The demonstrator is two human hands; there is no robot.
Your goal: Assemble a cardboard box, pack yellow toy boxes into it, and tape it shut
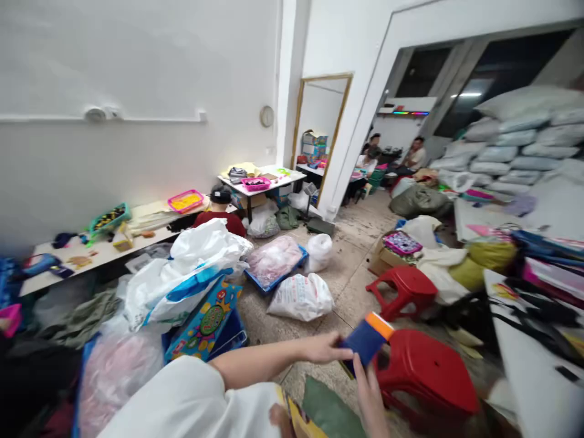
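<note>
A dark blue flat piece [364, 342] with an orange strip along its far edge is in front of me; it looks like fabric or a small pouch, but I cannot tell which. My left hand [323, 348] reaches across from the left and grips its left edge, thumb and fingers closed. At its lower edge my right hand [368, 389] holds it too, fingers up against the near side. Some fingertips are hidden or blurred. Below the hands lies a dark green cloth [331, 409], with a yellow printed piece beside it.
Red plastic stools [431, 371] stand close on my right, beside a white table [524, 359]. A white sack [302, 298] and a blue tray [262, 286] lie on the floor ahead. A colourful box [207, 322] is at left. A person in red [221, 220] sits beyond.
</note>
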